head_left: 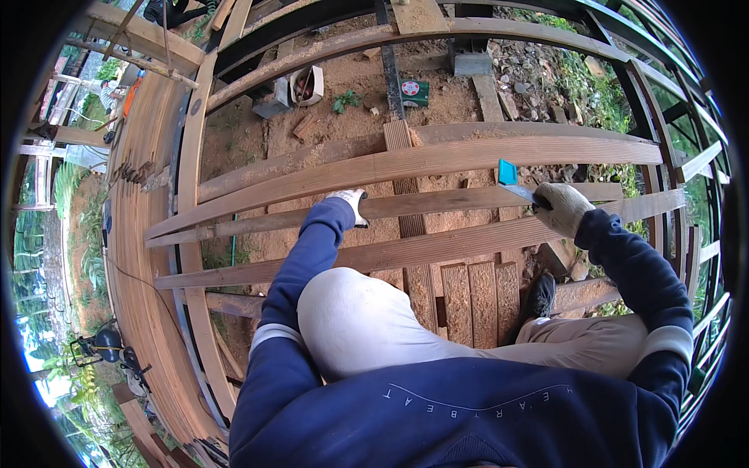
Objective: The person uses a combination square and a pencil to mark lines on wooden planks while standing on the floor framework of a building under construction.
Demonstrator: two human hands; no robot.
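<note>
My left hand (356, 207), in a white glove, is closed round a narrow wooden board (437, 203), thumb and fingers at its two edges. In my gloved right hand (563, 209) is a flat metal tool (516, 189); its far end bears a teal block (508, 171), and its exact kind is unclear. The tool reaches over the narrow board toward a grooved wooden board (468, 156) on the far side. Closer to my knee, another grooved board (468, 240) runs across the frame. The boards lie side by side, angled slightly apart.
Stacked long planks (148, 234) line the left side. Below the open frame lies soil with wood shavings, a white bucket (307, 84), a green box (414, 93) and concrete blocks (473, 62). Short planks (470, 304) lie by my shoe (540, 296). Dark metal beams (640, 101) stand at right.
</note>
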